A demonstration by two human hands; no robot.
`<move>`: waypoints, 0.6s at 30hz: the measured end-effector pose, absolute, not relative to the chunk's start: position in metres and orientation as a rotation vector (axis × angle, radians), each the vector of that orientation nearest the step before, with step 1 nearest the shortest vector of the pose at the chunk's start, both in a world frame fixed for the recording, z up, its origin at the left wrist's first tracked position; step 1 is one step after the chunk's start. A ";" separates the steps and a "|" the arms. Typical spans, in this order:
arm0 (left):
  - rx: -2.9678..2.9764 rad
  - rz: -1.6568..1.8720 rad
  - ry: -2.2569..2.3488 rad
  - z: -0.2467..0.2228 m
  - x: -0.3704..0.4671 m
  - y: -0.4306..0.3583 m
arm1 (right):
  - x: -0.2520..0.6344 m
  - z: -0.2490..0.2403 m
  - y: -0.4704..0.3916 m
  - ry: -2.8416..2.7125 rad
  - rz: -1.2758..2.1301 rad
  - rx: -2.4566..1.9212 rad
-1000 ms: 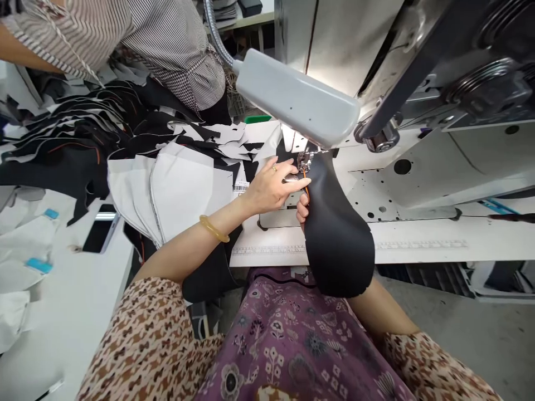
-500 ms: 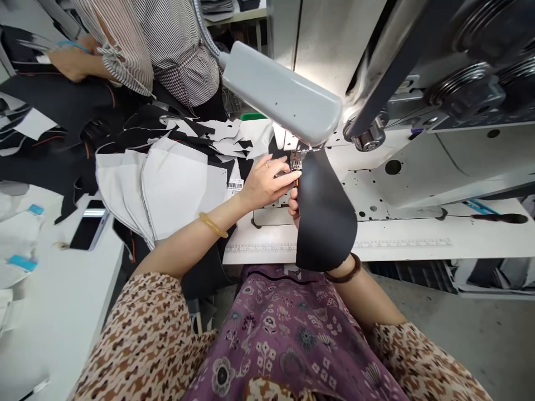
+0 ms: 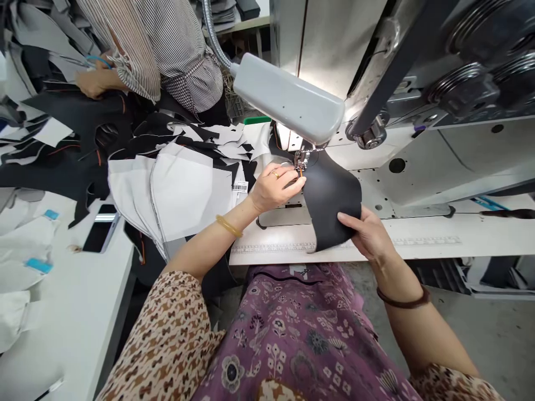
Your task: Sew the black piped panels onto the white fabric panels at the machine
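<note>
A black curved leather piece (image 3: 332,197) lies on the sewing machine bed (image 3: 418,234), its upper edge under the presser foot (image 3: 300,161). My left hand (image 3: 273,188) pinches that edge, with its orange stitching, right beside the foot. My right hand (image 3: 368,233) grips the piece's lower right edge, thumb on top. A grey lamp head (image 3: 288,99) hangs just above the needle area.
White and black cut pieces (image 3: 175,184) are piled left of the machine. A phone (image 3: 100,227) lies on the white side table (image 3: 71,312). A co-worker in a striped shirt (image 3: 167,44) handles black pieces at the far left. A barcode label (image 3: 240,187) lies near my left wrist.
The black piece has swung down from hanging over the bed's front edge to lying flatter on the bed. My right hand moved out from behind it to its lower right edge.
</note>
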State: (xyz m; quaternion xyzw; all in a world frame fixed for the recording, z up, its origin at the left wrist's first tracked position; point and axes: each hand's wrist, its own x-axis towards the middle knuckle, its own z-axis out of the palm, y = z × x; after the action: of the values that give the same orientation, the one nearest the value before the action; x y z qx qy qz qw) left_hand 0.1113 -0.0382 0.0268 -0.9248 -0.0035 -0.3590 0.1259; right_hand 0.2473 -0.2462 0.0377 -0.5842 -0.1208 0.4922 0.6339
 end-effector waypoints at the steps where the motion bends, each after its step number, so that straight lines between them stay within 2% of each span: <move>1: -2.718 -1.032 -0.023 0.027 0.111 -0.038 | 0.248 0.036 -0.245 -0.272 1.094 -1.367; 13: -2.738 -0.992 -0.091 0.040 0.106 -0.048 | 0.265 0.042 -0.216 -0.240 1.024 -1.525; 18: -2.654 -1.145 -0.084 0.032 0.079 -0.064 | 0.280 0.040 -0.204 -0.301 1.060 -1.597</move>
State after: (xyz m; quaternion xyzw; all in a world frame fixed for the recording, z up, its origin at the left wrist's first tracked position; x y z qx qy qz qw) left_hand 0.0793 -0.0642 0.0321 -0.9106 -0.0287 -0.3929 0.1246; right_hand 0.2800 -0.2042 0.0401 -0.6791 -0.1279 0.4505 0.5653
